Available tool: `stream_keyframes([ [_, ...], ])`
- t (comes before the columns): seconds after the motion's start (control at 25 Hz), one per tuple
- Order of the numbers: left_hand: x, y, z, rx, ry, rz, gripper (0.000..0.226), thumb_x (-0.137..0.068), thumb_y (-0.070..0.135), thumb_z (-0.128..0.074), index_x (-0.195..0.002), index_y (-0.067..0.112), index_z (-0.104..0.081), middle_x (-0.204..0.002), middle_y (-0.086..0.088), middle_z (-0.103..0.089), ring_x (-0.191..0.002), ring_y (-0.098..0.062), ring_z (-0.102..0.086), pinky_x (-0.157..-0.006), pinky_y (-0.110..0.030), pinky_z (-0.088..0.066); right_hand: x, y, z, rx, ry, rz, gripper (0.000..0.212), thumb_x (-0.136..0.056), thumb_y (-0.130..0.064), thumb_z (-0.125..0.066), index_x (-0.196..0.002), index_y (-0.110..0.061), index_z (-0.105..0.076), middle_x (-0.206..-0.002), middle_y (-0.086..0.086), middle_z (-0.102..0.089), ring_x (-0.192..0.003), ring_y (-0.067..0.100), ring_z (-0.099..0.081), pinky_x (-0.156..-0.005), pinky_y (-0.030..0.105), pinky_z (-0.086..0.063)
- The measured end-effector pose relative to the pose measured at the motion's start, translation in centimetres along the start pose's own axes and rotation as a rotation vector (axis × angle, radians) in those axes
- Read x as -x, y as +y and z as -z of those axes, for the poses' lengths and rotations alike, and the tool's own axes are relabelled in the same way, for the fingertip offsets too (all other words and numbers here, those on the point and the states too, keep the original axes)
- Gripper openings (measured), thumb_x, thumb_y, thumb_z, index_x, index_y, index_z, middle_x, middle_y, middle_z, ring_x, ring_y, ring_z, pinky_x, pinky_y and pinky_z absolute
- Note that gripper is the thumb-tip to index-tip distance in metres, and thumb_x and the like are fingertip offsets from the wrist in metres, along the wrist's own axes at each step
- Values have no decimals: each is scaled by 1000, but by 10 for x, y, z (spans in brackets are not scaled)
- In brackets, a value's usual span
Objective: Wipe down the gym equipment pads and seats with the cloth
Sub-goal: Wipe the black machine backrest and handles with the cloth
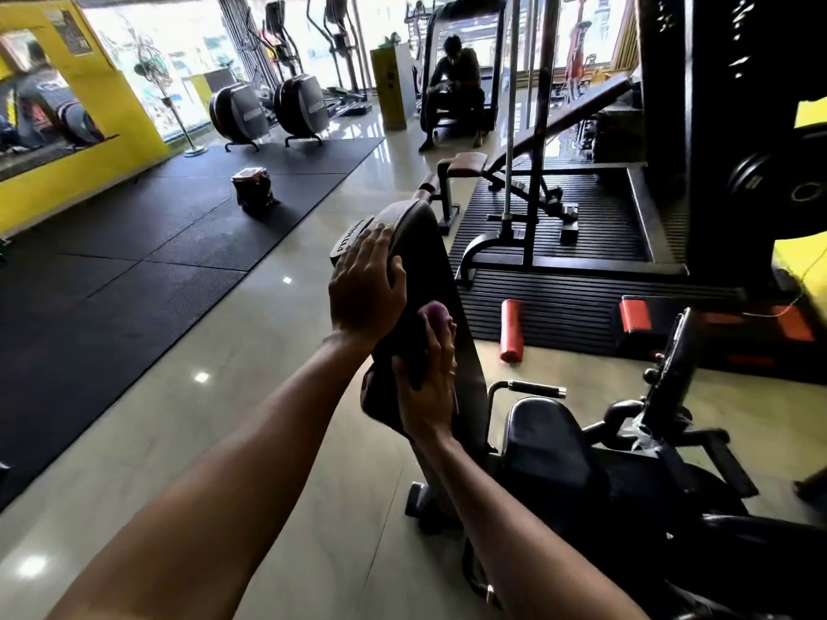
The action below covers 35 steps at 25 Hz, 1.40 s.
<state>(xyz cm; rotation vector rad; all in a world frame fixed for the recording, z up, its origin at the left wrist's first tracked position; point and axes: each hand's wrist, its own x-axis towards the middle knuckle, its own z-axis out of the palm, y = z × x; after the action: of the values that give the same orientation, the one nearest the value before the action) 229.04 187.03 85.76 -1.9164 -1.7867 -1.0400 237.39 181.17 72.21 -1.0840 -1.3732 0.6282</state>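
Note:
A black upright back pad [441,279] of a seated machine rises in the middle of the head view. My left hand [367,288] grips its upper left edge, fingers curled over the rim. Just below, my right hand [427,387] presses a dark cloth [380,396] with a purple patch [434,313] against the pad's face. The cloth hangs down past the pad's left edge under my palm. A black seat [548,440] of the same machine sits lower right, with a chrome-and-black handle [532,389] beside it.
An incline bench [581,109] and rack stand on a ribbed mat beyond the pad. A red roller [510,331] lies on the floor to the right. A person [454,91] sits at the back. Black floor mats [156,234], a small box [253,187] and ellipticals [268,109] are to the left.

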Motion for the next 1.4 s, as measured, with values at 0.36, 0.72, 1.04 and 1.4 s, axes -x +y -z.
stream_keyframes([
  [0.36, 0, 4, 7, 5, -56, 7, 54, -94, 32, -38, -140, 10, -56, -143, -9, -57, -135, -24, -50, -113, -39, -38, -33, -32, -6, 82, 10, 104, 86, -89, -44, -71, -160, -22, -28, -170, 4, -14, -158, 23, -8, -125, 49, -22],
  [0.72, -1, 3, 12, -6, -78, -46, 53, -94, 29, -40, -140, 7, -55, -143, -12, -56, -136, -26, -49, -112, -40, -39, 12, 21, 2, 142, 10, 20, 107, -77, -49, -85, -161, -22, -25, -170, -3, -11, -158, 23, -6, -122, 55, -27],
  [1.04, -5, -2, 14, -93, -130, -197, 55, -96, 28, -37, -144, 5, -48, -152, -15, -44, -142, -30, -40, -117, -46, -32, -50, -28, -4, 121, 56, 175, 84, -91, -43, -73, -159, -19, -31, -171, 1, -12, -158, 22, -8, -125, 43, -24],
  [1.4, -30, 17, 11, -655, -447, -709, 63, -91, 25, -21, -133, -1, -60, -144, -18, -54, -142, -34, -40, -121, -53, -21, -63, 86, 3, -167, -50, -334, 59, -98, -63, -39, -152, -40, -35, -167, -7, -21, -156, 13, -12, -129, 41, -9],
])
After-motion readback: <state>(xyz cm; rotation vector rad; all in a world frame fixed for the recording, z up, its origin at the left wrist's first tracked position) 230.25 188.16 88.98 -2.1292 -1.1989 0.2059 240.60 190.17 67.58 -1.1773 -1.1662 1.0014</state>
